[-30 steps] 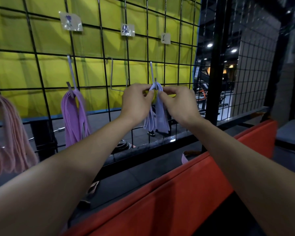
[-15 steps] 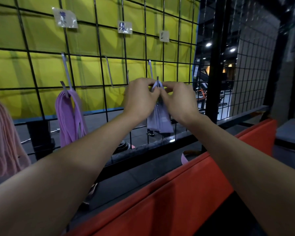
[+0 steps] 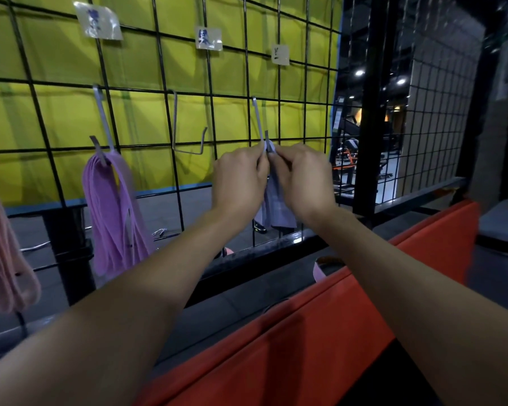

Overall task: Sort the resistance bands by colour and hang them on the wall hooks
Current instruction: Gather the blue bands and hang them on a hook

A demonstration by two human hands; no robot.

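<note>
both hands meet at a wall hook (image 3: 260,121) on the wire grid (image 3: 159,83). the left hand (image 3: 239,178) and right hand (image 3: 301,178) pinch the top of the pale blue bands (image 3: 276,206) between curled fingertips, the bands hanging below between the palms.

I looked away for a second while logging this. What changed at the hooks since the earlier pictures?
Little changed. The left hand and right hand closed together, still pinching the blue bands at the right hook. The purple bands, pink bands and empty middle hook stayed as they were.
</note>
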